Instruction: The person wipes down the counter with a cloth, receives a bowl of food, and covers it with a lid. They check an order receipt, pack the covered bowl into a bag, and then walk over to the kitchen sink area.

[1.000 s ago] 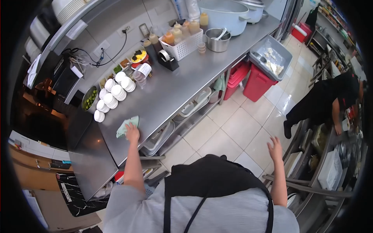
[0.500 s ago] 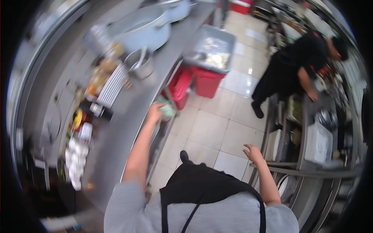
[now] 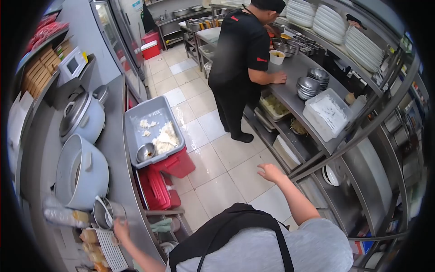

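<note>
My left hand (image 3: 121,230) reaches over the steel counter on the left, its fingers apart at the near side of a small metal pot (image 3: 119,209). A white-handled utensil (image 3: 105,207) leans inside that pot. Right beside the hand is a white slotted rack (image 3: 112,252). Whether the fingertips touch the pot or the rack, I cannot tell. My right hand (image 3: 270,172) hangs above the tiled floor, fingers loosely spread and holding nothing.
Large pale pots (image 3: 93,174) stand further along the left counter (image 3: 118,131). A grey tub (image 3: 131,131) with white food and a metal bowl sits over red bins (image 3: 183,163). A co-worker in black (image 3: 238,54) stands by the right-hand counter (image 3: 297,68). Metal shelving (image 3: 358,181) borders my right.
My view has swung to the right and forward. My left hand has left the area near the green cloth and is now by the metal pot. My right hand stays empty.
</note>
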Tool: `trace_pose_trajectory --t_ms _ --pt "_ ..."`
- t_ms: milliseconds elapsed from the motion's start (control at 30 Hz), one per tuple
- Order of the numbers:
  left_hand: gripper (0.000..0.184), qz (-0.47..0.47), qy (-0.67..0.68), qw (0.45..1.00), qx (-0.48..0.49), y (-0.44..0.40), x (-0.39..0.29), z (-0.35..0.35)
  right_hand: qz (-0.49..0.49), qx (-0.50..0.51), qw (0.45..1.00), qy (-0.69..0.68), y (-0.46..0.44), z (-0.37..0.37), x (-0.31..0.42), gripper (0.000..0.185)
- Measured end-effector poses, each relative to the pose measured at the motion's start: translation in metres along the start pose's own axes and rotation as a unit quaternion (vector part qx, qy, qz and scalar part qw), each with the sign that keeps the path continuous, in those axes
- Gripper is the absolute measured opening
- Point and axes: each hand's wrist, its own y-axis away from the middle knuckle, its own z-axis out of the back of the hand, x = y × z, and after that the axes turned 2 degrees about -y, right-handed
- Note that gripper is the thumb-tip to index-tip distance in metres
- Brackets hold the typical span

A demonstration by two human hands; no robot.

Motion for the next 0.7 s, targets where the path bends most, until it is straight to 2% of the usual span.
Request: trace_pose_trajectory --t_ms 67,100,133,200,267,300,333,400,467,533,600,667,700 --pt "0.043 -0.169 0.039 0.984 -0.031 -0.034 -0.067 -0.044 -0.003 0.013 1.0 0.0 -0.014 -0.003 -0.002 0.035" --pt "0.041 -0.161 0.094 0.98 0.075 -0.016 -0.158 -0.013 -0.004 0.018 1.0 0.003 -0.022 -0.004 -0.005 0.035" --pt "0.038 -0.285 0.114 0.949 0.069 -0.027 -0.183 -0.04 -0.005 0.019 1.0 0.006 -0.031 -0.005 -0.011 0.035" --pt "0.038 -0.373 0.106 0.91 0.147 -0.023 -0.245 -0.071 -0.014 0.01 1.0 0.01 -0.046 -0.007 -0.028 0.037" --pt "0.039 -0.401 0.099 0.878 0.243 -0.019 -0.284 -0.109 -0.04 0.054 0.998 0.021 -0.067 0.0 -0.047 0.038" --pt "0.04 -0.403 0.062 0.876 0.257 -0.015 -0.3 -0.127 -0.051 0.064 0.996 0.033 -0.076 0.006 -0.055 0.038" --pt "0.042 -0.403 0.025 0.874 0.271 -0.008 -0.312 -0.141 -0.054 0.058 0.996 0.035 -0.082 0.016 -0.059 0.038" --pt "0.044 -0.389 -0.027 0.843 0.371 0.004 -0.344 -0.146 -0.067 0.047 0.997 0.015 -0.102 0.038 -0.069 0.039" --pt "0.046 -0.45 0.003 0.792 0.413 -0.002 -0.35 -0.179 -0.072 0.038 0.996 0.023 -0.122 0.051 -0.089 0.04" --pt "0.046 -0.351 0.026 0.777 0.521 -0.01 -0.357 -0.2 -0.092 0.029 0.995 0.037 -0.143 0.057 -0.11 0.04" --pt "0.043 -0.263 0.183 0.767 0.557 -0.041 -0.299 -0.31 -0.096 0.003 0.995 0.032 -0.157 0.069 -0.116 0.039" --pt "0.036 -0.118 0.199 0.806 0.545 -0.07 -0.244 -0.377 -0.096 0.021 0.995 0.023 -0.169 0.085 -0.11 0.039" --pt "0.035 -0.084 0.164 0.838 0.513 -0.067 -0.232 -0.362 -0.075 0.022 0.996 0.035 -0.179 0.084 -0.117 0.039"
